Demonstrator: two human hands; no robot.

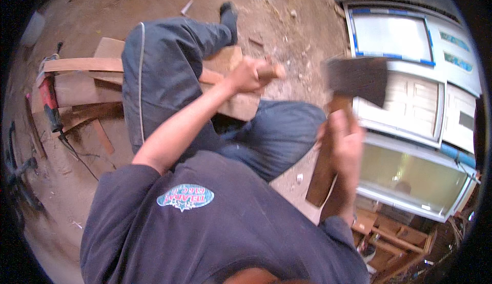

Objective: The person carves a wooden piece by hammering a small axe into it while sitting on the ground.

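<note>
My left hand [246,75] grips a short piece of wood [270,71] above a pale wooden block [240,107] between my legs. The fingers are wrapped round the piece, and its end points to the right. My right hand [342,140] is closed on the wooden handle of a hatchet [356,79], whose dark, broad head is raised to the right of the piece of wood and blurred. A strip of reddish wood lies partly hidden under my left wrist.
At the left, a red and black power tool [48,92] with a cord rests by wooden boards [82,66] on the dirt floor [284,12]. White doors [394,99] and a glass-fronted panel [410,176] stand at the right, with a wooden rack [389,238] below.
</note>
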